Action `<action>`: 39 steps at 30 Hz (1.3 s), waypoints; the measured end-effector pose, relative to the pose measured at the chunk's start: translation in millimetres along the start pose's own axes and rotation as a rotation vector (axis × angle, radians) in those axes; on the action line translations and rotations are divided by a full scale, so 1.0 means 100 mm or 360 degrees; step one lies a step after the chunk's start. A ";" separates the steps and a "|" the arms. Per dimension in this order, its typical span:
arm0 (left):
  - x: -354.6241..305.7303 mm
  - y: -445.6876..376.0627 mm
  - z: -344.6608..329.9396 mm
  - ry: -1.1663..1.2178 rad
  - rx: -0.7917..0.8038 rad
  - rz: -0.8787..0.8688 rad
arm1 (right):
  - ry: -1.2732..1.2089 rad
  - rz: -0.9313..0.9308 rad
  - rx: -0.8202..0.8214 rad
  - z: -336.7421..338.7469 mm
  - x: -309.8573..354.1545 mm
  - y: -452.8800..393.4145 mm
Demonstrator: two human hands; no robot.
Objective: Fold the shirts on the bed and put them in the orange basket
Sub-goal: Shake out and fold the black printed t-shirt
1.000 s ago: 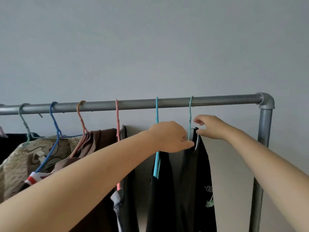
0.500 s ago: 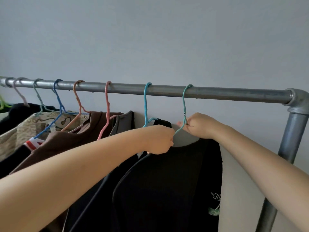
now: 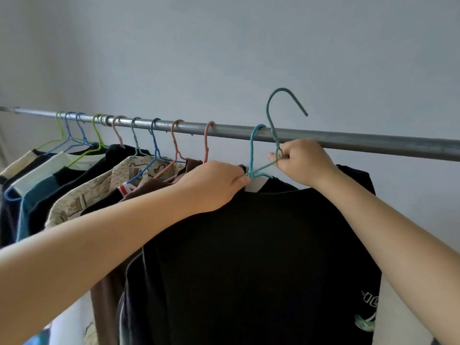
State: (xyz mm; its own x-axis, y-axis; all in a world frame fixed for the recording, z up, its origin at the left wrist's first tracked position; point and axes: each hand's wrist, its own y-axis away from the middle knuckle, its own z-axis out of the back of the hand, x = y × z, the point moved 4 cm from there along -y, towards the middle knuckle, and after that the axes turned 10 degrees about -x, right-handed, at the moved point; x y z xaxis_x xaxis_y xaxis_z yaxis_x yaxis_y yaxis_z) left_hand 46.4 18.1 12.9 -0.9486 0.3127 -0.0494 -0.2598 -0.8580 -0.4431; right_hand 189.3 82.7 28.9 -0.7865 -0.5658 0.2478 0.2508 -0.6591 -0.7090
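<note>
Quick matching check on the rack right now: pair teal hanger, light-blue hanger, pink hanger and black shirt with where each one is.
Things:
1. teal hanger
2. light-blue hanger
3. pink hanger
4. black shirt

States:
A. hooked on the rail, just left of the left hand
B. hook lifted above the rail, neck in the right hand
C. pinched at the collar by the left hand
D. hooked on the rail between the two hands

Pairs: 1-B, 2-D, 3-A, 4-C

Wall: a plain pale grey painted wall (image 3: 224, 46) faced me.
Rail: a grey metal clothes rail (image 3: 348, 140) crossed in front.
Light: soft, even.
</note>
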 end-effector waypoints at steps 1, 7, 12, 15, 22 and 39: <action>0.09 0.10 0.07 -0.0017 -0.0027 0.0036 | -0.0035 0.0050 0.0002 -0.02 0.13 -0.03; 0.61 0.63 0.32 -0.0065 -0.0033 0.0330 | -0.0416 0.0314 0.0201 -0.28 0.90 -0.05; 1.04 1.23 0.52 -0.0116 0.0043 0.0601 | -0.0769 0.0405 0.0546 -0.69 1.59 0.02; 1.32 1.65 0.74 -0.0179 0.0043 0.0729 | -0.0902 0.0501 0.0571 -0.90 2.21 0.10; 2.00 2.66 1.42 -0.0361 -0.0109 0.1019 | -0.0985 0.0447 0.0506 -1.15 3.51 0.30; 3.48 4.88 2.27 -0.0693 -0.0237 0.1165 | -0.1044 0.0535 0.0744 -1.80 6.11 0.77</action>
State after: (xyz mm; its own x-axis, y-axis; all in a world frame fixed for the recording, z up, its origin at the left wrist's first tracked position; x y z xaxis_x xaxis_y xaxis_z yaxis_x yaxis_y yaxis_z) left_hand -451.1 -384.6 -17.0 -0.8608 -0.5077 -0.0342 0.4411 -0.7109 -0.5479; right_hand -373.5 -224.5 7.5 -0.1817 -0.8431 0.5061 0.7302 -0.4604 -0.5048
